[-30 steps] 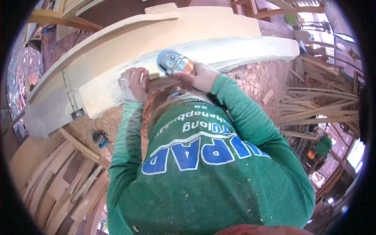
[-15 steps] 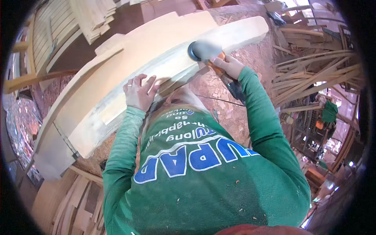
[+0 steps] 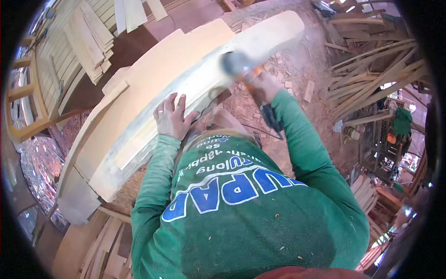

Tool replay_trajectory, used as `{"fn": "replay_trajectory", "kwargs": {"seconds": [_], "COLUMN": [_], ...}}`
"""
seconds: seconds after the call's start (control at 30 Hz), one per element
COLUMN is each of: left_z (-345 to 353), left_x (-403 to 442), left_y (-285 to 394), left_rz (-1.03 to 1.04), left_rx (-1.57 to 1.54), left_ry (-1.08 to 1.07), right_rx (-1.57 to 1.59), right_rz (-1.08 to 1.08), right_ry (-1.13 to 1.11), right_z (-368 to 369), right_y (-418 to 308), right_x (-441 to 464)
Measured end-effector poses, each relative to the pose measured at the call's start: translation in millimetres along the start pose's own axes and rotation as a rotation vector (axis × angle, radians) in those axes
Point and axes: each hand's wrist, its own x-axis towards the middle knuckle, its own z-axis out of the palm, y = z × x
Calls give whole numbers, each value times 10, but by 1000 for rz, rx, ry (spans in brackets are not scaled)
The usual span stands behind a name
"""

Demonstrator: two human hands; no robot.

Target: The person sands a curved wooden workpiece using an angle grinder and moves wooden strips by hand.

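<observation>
- A dusty floor [image 3: 313,63], littered with splintered wood chips, spreads beneath the workshop scene I follow remotely.
- A long, curved wooden piece [image 3: 197,81] sweeps diagonally in front of the person, its smooth, pale face rounded at the far end and streaked with chalky grey.
- Slender, bowed wood strips [image 3: 376,86] lie in a loose tangle at right.
- A green cloth shirt [image 3: 260,232], flecked with shavings, bears blue-and-white lettering.
- A round-headed power tool [image 3: 237,63], orange and black, sits blurred over the curved piece; I cannot tell whether its disc touches.
- The right hand [image 3: 265,87] wraps around the tool's body.
- The left hand [image 3: 171,117] rests on the wood, fingers spread, holding nothing.
</observation>
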Motion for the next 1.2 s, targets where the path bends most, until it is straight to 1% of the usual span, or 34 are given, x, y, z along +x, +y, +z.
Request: {"fn": "replay_trajectory", "kwargs": {"seconds": [0.03, 0.13, 0.23, 0.33, 0.4, 0.47, 0.5, 0.53, 0.6, 0.63, 0.67, 0.73, 0.77, 0.8, 0.87, 0.97, 1.07, 1.17, 1.2], "left_z": [2, 58, 171, 219, 202, 146, 121, 105, 120, 66, 12, -128, -212, -215, -184, -165, -20, 45, 75], "left_x": [-14, -50, -81, -93, -103, -95, -109, -151, -143, -132, -90, 39, 130, 198, 304, 235, -184, -784, -1003], "left_y": [28, 64, 31, 30, 45, 107, 129, 127, 128, 180, 198, 223, 249, 256, 205, 194, 33, -175, -304], "left_rz": [0, 12, 27, 21, -3, -21, -44, -19, 37, 101, 44, -67, -113, -107, -90, -190, -196, -341, -416], "left_rx": [18, 59, 77, 92, 88, 107, 117, 86, 21, 11, -24, -100, -122, -107, -73, 5, 32, 144, 190], "left_ry": [-10, -19, 17, 39, 22, 0, -8, -12, -12, 85, -21, -236, -274, -203, -58, -15, 71, 115, 117], "right_rx": [-155, -215, -298, -362, -353, -263, -123, 18, 87, 121, 157, 161, 125, 89, 96, 16, -207, -403, -425], "right_rz": [1, 116, 123, 244, 249, 116, 102, 99, 23, 33, 43, 20, -10, -38, 1, 73, 104, 36, 28], "right_ry": [-44, -132, 32, 56, 271, 216, 269, 315, 351, 353, 360, 350, 328, 303, 221, 104, 2, -79, -105], "right_z": [123, 259, 74, -396, -748, -1027, -1054, -1051, -1159, -1186, -1204, -1182, -1157, -1132, -1035, -764, -537, -235, -143], "right_y": [-109, -25, -106, -314, 543, 472, 408, 393, 567, 596, 619, 577, 523, 470, 413, 309, 353, 140, 110], "right_x": [-56, -150, -158, -114, 184, 35, -88, -261, -411, -481, -534, -532, -535, -558, -516, -354, -113, -49, -32]}}
